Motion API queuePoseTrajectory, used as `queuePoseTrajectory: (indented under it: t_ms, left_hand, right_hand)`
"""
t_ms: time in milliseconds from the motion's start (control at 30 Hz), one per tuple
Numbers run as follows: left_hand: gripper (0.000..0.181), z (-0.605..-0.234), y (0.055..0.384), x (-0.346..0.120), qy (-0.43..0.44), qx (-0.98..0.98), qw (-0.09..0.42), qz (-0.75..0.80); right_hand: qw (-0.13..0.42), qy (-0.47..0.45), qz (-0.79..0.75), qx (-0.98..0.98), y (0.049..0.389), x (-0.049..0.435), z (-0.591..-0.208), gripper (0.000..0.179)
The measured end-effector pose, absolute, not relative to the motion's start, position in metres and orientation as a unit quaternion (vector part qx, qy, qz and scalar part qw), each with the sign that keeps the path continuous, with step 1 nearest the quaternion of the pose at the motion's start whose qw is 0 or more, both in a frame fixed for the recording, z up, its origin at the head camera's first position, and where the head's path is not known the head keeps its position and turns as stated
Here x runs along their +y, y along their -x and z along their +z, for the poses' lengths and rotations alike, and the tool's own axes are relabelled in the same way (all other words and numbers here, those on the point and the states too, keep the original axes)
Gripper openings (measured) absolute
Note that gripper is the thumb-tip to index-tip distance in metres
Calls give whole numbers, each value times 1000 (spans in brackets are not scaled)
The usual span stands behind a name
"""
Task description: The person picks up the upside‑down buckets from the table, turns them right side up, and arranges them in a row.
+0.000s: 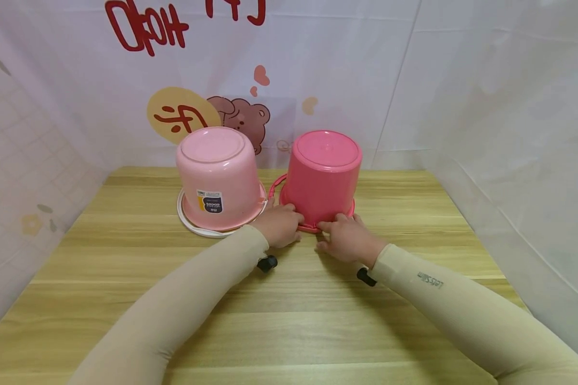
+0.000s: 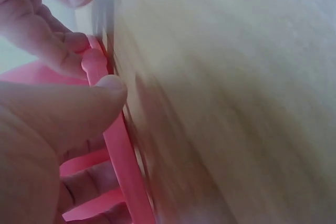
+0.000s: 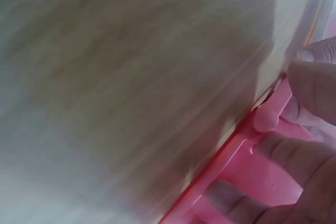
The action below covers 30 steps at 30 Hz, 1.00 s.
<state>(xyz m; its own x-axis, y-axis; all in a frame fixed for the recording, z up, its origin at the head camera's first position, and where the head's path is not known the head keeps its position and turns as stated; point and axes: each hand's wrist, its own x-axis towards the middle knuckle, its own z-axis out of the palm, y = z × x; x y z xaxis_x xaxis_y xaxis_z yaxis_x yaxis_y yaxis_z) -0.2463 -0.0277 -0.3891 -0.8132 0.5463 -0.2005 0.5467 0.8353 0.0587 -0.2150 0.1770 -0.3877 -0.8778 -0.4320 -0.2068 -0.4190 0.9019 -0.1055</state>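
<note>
Hot-pink bucket (image 1: pixel 322 187) upside down on table (image 1: pixel 289 321), beside pale-pink bucket (image 1: pixel 241 182) | I see left hand (image 1: pixel 279 225) pinching its handle (image 2: pixel 126 161) | right hand (image 1: pixel 349 240) unclamped, fingers touching near handle's end

upside-down "lets slim" (image 1: pixel 430 279) on right sleeve (image 1: pixel 462 306), unclear print on pale bucket's (image 1: pixel 221 174) label (image 1: pixel 210 202), red lettering (image 1: pixel 138 25) across backdrop (image 1: pixel 327 59)
</note>
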Motion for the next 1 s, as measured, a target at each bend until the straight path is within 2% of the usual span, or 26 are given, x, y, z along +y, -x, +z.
queuePoseTrajectory:
  t_ms: [233, 433, 733, 1000]
  left_hand:
    - [48, -390, 246, -24, -291, 952, 97, -16]
    - [47, -390, 245, -22, -294, 952, 86, -20]
    - [48, -390, 245, -24, -291, 953, 83, -21]
    - [49, -391, 247, -24, -293, 952, 83, -15]
  right_hand:
    - [127, 205, -51, 969, 216, 174, -384, 51]
    - [117, 208, -51, 970, 217, 175, -383, 46]
    - [137, 198, -45, 969, 217, 171, -385, 59]
    - [122, 183, -57, 974, 219, 168, -384, 49]
